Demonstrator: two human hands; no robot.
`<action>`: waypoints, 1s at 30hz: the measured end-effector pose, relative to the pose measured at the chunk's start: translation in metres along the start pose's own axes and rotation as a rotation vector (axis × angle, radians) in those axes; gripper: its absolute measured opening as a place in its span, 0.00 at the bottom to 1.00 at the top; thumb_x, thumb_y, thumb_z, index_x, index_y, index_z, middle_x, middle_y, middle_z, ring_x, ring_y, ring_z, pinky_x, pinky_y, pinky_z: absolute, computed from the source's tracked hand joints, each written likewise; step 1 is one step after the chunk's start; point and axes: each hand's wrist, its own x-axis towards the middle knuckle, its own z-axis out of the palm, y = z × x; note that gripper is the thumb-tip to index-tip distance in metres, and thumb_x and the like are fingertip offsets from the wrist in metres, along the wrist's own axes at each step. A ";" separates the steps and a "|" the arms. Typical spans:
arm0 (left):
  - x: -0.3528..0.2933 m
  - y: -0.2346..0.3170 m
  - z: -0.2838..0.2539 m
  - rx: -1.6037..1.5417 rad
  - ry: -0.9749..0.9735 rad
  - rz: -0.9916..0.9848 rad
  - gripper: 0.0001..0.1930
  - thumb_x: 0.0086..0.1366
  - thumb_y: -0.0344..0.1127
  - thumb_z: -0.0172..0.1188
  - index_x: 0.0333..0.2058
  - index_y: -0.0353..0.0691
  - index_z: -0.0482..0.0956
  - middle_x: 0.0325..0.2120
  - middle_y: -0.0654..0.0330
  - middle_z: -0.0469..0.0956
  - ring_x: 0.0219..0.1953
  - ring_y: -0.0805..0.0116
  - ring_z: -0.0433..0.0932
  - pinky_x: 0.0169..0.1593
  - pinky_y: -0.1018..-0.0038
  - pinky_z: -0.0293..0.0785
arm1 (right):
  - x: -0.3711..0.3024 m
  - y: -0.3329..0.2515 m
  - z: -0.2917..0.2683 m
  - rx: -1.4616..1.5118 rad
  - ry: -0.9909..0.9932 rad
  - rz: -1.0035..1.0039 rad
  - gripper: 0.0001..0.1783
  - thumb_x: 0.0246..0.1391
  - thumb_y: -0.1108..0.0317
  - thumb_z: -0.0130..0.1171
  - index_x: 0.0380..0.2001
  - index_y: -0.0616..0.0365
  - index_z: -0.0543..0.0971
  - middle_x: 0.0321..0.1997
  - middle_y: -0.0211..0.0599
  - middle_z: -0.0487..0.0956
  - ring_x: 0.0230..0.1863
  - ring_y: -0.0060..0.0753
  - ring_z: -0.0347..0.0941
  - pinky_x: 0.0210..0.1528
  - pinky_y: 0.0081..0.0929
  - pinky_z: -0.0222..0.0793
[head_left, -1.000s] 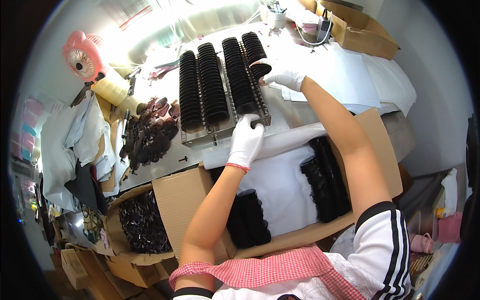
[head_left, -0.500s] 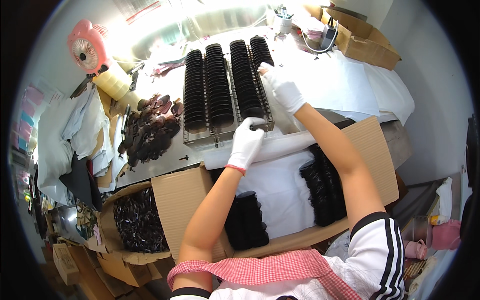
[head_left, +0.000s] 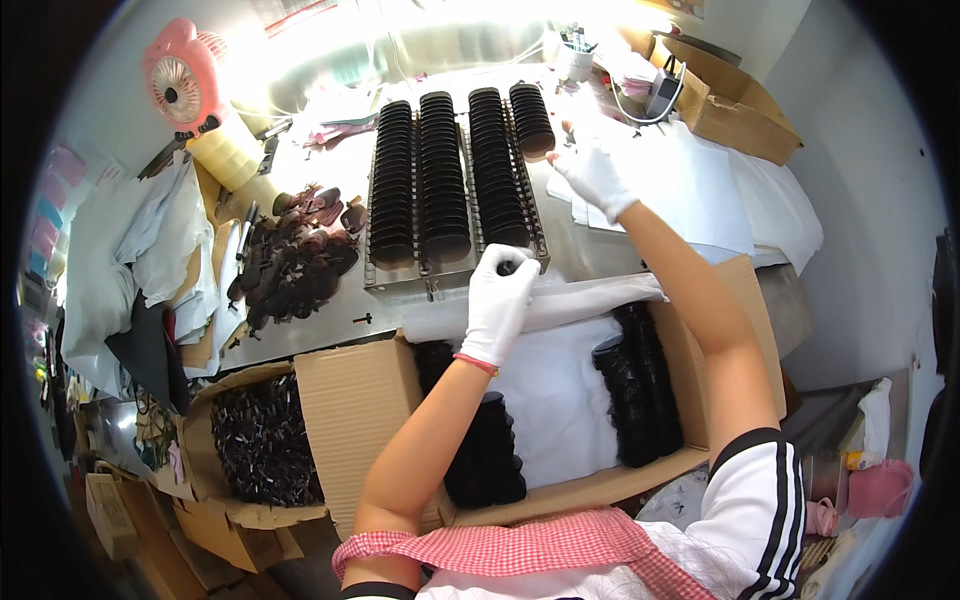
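Note:
Four rows of dark rounded lenses stand in a metal rack point(head_left: 400, 283). The third row of lenses point(head_left: 492, 165) runs to the rack's front; the fourth row of lenses point(head_left: 531, 120) is shorter and fills only the far end. Just in front of the rack, my white-gloved left hand point(head_left: 498, 305) is closed, with a small black piece point(head_left: 507, 267) showing between its curled fingers. My right hand point(head_left: 597, 180), also gloved, is just right of the fourth row's front lens, fingers apart and nothing visible in them.
Loose tinted lenses point(head_left: 295, 262) lie piled left of the rack. Before me, an open carton point(head_left: 340, 420) holds black bundles point(head_left: 485, 455) and white sheeting point(head_left: 560, 410). Small dark parts point(head_left: 265, 440) fill another box. A pink fan point(head_left: 180, 80) stands back left, white paper point(head_left: 690, 185) right.
My right hand has moved right, off the fourth row, whose front lens now shows. My left hand has drawn slightly back from the third row, fingers more curled. The view has shifted a little.

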 end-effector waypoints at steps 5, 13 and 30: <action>0.016 -0.022 -0.001 0.617 0.057 0.176 0.18 0.61 0.35 0.60 0.48 0.32 0.79 0.46 0.47 0.79 0.51 0.54 0.78 0.57 0.68 0.72 | 0.052 0.033 0.010 0.547 -0.269 0.207 0.36 0.49 0.66 0.68 0.62 0.63 0.70 0.51 0.46 0.80 0.51 0.34 0.76 0.58 0.31 0.69; 0.021 -0.018 -0.010 0.677 -0.056 0.183 0.16 0.59 0.36 0.61 0.45 0.36 0.82 0.46 0.49 0.78 0.50 0.53 0.78 0.56 0.67 0.72 | 0.029 0.017 0.028 0.281 -0.265 -0.057 0.31 0.55 0.74 0.61 0.63 0.50 0.73 0.44 0.44 0.83 0.41 0.34 0.77 0.50 0.32 0.70; 0.002 0.031 0.007 -1.016 -0.073 -0.304 0.21 0.71 0.53 0.56 0.58 0.55 0.69 0.52 0.63 0.74 0.53 0.67 0.75 0.56 0.69 0.74 | -0.074 -0.093 -0.034 0.268 -0.422 -0.407 0.23 0.55 0.66 0.60 0.55 0.56 0.77 0.49 0.45 0.80 0.49 0.39 0.78 0.52 0.34 0.73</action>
